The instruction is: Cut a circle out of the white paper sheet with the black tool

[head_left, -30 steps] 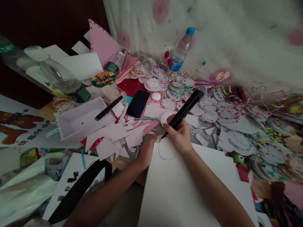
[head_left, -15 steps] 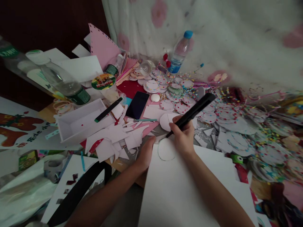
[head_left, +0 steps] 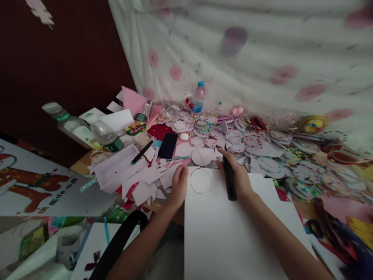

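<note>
My right hand [head_left: 237, 177] is closed round a black utility knife [head_left: 229, 181], its thick end pointing back toward me and its thin end up and away. Beneath it lies a stack of large white sheets [head_left: 221, 233]. A circle outline [head_left: 201, 181] shows near the top left corner of the uppermost sheet. My left hand [head_left: 179, 182] has its fingers curled at the sheet's left edge, gripping it beside the circle. Just beyond the top edge is a white paper disc [head_left: 201, 156] with a line across it.
White paper scraps [head_left: 142, 188] lie left of my left hand, with an open white box [head_left: 116, 165] holding a green-ended black pen [head_left: 142, 152]. A phone [head_left: 168, 146] lies behind. Many dotted paper discs [head_left: 234, 136] cover the back right. Bottles [head_left: 106, 134] stand at left.
The knife has left the circle's edge, moved right and swung so its thick end points toward me. My left hand stays at the sheet's edge. The view has tilted up.
</note>
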Demonstrator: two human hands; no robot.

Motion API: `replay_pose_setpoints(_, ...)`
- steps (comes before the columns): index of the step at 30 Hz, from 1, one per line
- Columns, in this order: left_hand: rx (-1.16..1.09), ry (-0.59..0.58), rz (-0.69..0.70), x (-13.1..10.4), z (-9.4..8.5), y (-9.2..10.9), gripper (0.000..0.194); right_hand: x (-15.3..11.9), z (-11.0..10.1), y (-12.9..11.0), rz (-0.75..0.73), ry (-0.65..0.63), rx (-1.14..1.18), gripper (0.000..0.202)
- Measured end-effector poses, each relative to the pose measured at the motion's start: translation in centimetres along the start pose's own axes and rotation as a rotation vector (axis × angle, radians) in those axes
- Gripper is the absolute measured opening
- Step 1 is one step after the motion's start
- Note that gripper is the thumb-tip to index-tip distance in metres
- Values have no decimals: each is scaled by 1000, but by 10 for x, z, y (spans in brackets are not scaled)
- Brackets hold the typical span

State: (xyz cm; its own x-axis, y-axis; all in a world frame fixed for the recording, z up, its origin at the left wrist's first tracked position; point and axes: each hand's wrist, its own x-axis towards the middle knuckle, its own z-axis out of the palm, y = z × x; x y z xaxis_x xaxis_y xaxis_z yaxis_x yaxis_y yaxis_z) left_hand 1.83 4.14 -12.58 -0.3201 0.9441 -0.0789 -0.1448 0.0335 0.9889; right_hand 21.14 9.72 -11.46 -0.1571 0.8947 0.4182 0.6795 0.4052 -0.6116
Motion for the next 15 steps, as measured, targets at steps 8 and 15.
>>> replay_pose_setpoints(8, 52, 37, 220, -29, -11, 43, 37, -16, -49, -50, -151, 21, -392, 28)
replay_pose_setpoints(15, -93, 141, 354, -69, -13, 74, 30, -50, -106, -87, -476, 209, -422, 21)
